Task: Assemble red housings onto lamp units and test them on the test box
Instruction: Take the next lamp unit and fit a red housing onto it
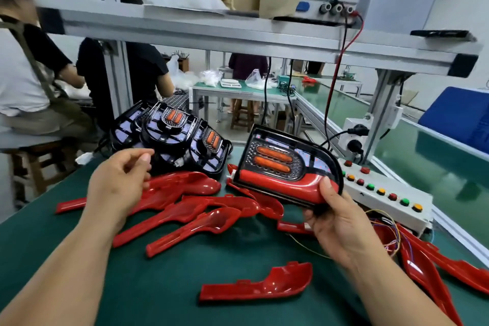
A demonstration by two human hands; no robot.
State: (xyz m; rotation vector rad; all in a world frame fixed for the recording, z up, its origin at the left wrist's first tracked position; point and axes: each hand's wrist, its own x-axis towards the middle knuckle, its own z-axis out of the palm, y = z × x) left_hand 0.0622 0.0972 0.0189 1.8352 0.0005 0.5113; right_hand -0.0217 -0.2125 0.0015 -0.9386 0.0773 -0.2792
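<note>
The green bench (185,286) carried everything loose; I saw no tray or bin, only parts lying on the mat. Along its right edge sat the test box (383,193) with its row of coloured buttons, thin wires (389,233) trailing at its near end. At the far left lay a stack of bare lamp units (172,135), and loose red housings (185,209) were scattered across the middle, so by my judgement most of the batch was unassembled. My right hand (341,222) gripped one lamp unit (285,164) by its near corner, raised above the bench beside the test box, a red housing (277,182) seated along its lower edge. I judged it fitted but untested. My left hand (119,180) hovered over the scattered housings, fingers loosely curled, holding nothing.
</note>
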